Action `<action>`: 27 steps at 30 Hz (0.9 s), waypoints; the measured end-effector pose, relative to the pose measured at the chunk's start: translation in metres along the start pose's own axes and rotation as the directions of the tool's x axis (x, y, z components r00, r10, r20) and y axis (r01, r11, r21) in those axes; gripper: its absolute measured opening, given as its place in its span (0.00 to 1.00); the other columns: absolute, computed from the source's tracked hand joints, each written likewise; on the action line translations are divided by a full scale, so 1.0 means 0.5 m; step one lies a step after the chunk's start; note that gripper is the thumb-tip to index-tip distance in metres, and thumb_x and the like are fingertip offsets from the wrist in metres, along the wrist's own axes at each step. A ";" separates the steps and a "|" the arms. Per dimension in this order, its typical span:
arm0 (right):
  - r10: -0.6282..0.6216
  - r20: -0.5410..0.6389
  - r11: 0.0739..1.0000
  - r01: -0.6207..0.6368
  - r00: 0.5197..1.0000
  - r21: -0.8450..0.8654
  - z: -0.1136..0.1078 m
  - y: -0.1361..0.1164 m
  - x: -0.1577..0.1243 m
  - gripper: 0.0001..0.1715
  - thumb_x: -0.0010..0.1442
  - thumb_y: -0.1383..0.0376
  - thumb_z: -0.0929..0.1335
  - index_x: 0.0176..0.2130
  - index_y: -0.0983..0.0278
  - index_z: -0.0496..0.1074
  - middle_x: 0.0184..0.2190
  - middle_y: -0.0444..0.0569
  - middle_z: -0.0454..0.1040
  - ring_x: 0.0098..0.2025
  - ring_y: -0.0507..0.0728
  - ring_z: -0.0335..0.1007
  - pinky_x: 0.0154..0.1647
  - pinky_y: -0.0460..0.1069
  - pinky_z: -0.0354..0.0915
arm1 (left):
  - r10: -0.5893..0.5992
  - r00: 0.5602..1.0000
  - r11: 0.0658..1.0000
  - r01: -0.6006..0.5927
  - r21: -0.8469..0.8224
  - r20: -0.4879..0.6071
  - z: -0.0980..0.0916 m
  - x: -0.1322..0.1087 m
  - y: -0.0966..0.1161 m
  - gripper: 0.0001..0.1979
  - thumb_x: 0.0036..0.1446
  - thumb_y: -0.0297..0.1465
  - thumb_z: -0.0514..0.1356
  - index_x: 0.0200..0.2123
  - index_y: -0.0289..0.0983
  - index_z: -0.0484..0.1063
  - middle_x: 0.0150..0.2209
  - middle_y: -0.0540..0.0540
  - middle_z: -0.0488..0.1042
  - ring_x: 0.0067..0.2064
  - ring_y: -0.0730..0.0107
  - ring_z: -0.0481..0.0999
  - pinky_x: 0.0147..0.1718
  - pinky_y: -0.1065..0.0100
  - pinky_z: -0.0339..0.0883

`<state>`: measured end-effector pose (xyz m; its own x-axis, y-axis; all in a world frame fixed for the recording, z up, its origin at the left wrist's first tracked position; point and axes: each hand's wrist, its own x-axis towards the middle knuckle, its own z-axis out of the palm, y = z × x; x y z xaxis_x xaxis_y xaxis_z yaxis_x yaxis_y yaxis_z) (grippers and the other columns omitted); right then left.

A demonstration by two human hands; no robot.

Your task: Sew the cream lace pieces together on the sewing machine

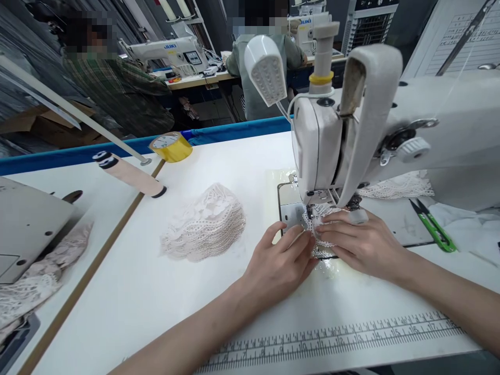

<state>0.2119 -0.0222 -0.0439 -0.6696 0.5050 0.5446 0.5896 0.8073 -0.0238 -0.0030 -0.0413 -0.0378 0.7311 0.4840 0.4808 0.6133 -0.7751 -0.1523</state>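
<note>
White lace (321,214) lies on the metal plate under the needle of a white sewing machine (318,140). My left hand (279,258) is at the plate's left front, its fingers bent and its fingertips at the lace's left edge. On the other side, my right hand (363,239) rests over the lace with fingers stretched out and pressing it flat, close to the presser foot. A pile of pale lace pieces (207,224) sits on the white table (156,307) to the left. More lace (402,186) lies behind the machine's needle area.
Green thread snips (435,226) lie at the right beside white cloth (469,229). A yellow tape roll (172,147) and a pink thread cone (130,175) are at the back left. A ruler strip (332,341) runs along the front edge. Two people sit beyond the table.
</note>
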 end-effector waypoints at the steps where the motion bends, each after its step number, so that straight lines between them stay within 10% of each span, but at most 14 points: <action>1: 0.003 0.001 1.000 -0.003 1.000 0.000 0.000 0.000 0.000 0.13 0.61 0.73 0.62 0.40 0.62 0.75 0.40 0.42 0.79 0.37 0.54 0.74 0.50 0.54 0.64 | -0.001 1.000 1.000 0.001 -0.005 0.002 0.000 0.001 -0.001 0.09 0.62 0.32 0.57 0.43 0.38 0.74 0.42 0.47 0.77 0.46 0.66 0.73 0.49 0.60 0.57; 27: 0.013 0.066 0.978 0.001 0.998 -0.207 0.011 -0.008 -0.001 0.13 0.65 0.65 0.63 0.45 0.58 0.75 0.43 0.45 0.78 0.41 0.58 0.74 0.53 0.59 0.61 | -0.087 0.996 0.995 0.087 -0.039 0.007 0.018 0.012 -0.027 0.10 0.62 0.35 0.56 0.42 0.38 0.74 0.44 0.48 0.77 0.46 0.65 0.73 0.49 0.58 0.57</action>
<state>0.2074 -0.0240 -0.0484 -0.6905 0.5343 0.4875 0.6694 0.7274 0.1509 -0.0043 -0.0244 -0.0407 0.6769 0.5524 0.4865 0.6628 -0.7449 -0.0763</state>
